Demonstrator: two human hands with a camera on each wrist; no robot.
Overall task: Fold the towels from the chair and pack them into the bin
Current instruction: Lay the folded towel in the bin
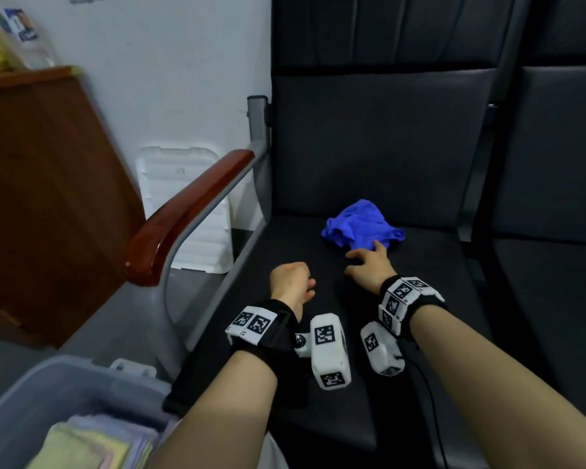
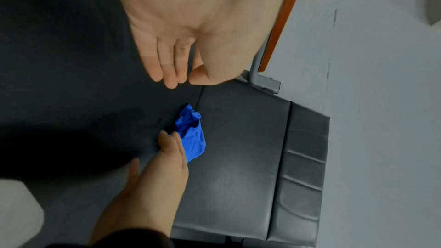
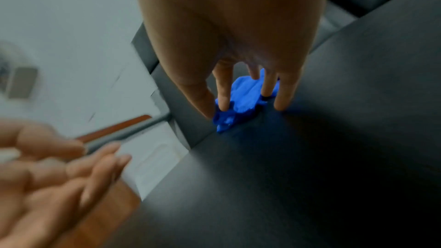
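A crumpled blue towel [image 1: 361, 225] lies on the dark chair seat [image 1: 420, 299], close to the backrest. The right hand [image 1: 369, 265] reaches over the seat with its fingers [image 3: 224, 90] spread and nearly straight — the fingertips are at the towel's near edge, holding nothing; whether they actually touch the cloth I cannot tell. The left hand [image 1: 290, 279] hovers beside it, nearer the wooden armrest [image 1: 190, 211], fingers [image 2: 167, 63] loosely bent and together, empty. Lower left, the grey bin [image 1: 48, 384] holds a stack of folded pastel towels [image 1: 92, 445].
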